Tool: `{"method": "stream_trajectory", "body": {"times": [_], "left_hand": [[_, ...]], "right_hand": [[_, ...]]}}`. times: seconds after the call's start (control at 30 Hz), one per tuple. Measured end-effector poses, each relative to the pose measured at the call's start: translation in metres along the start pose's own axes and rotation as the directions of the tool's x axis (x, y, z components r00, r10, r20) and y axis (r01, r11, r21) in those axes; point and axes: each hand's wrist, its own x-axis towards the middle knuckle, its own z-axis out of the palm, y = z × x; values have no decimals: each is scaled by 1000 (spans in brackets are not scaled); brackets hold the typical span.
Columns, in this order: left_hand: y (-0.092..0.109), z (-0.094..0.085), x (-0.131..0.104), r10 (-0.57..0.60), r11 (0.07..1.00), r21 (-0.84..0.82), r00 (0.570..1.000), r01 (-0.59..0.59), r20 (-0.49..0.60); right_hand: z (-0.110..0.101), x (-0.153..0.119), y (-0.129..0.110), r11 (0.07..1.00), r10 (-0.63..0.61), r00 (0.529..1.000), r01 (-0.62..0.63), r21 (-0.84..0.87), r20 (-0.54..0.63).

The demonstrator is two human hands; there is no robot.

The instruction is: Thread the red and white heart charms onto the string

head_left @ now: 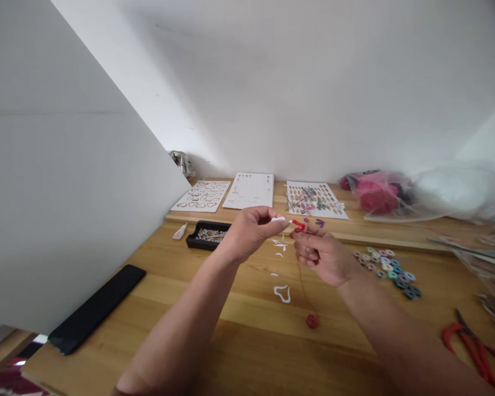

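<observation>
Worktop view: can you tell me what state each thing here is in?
Left hand: pinching a white piece.
Right hand: holding a red loop.
Red coil: strand partly drawn out.
Black tray: open, holding small pieces.
Red-handled tool: lying, handles apart.
White tube: lying down; cap unclear.
Colored rings: loose, clustered.
Middle sheet: flat.
Black slab: lying flat.

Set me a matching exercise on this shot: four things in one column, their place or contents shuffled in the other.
1. Red curved piece
2. Black tray
3. Red-handled tool
4. White tube

A. Just left of an open container
B. Holds many small bits
C. At the fingers of the right hand
D. Lower right of the picture, beyond the right forearm

Pairs: 1-C, 2-B, 3-D, 4-A
</observation>
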Motion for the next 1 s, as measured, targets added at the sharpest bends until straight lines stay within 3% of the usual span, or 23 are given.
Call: {"method": "stream_trajectory", "body": {"times": [0.17,0.3,0.47,0.63,0.73,0.8,0.9,1.0], "left_hand": [[-4,-2,4,79,993,97,988,-66,-136],[1,-4,1,119,925,377,977,-44,-177],[10,-3,-10,95,845,528,995,-87,14],[16,1,-18,-33,885,455,961,-100,275],[18,2,-20,-67,944,324,923,-65,379],[19,2,-20,-60,972,232,919,-35,390],[18,3,-20,-18,992,125,943,-26,333],[17,7,-21,39,996,66,972,-56,232]], "right_hand": [[9,-4,4,999,47,998,-48,5,44],[15,-15,-8,961,-135,991,127,-244,-16],[16,-34,-25,713,-418,908,329,-619,2],[11,-44,-28,603,-515,857,350,-717,-15],[7,-43,-25,653,-505,862,359,-667,-30],[4,-42,-21,769,-434,899,332,-546,-64],[4,-43,-11,943,-257,959,221,-250,-120],[9,-49,0,996,-89,989,91,8,-117]]}}
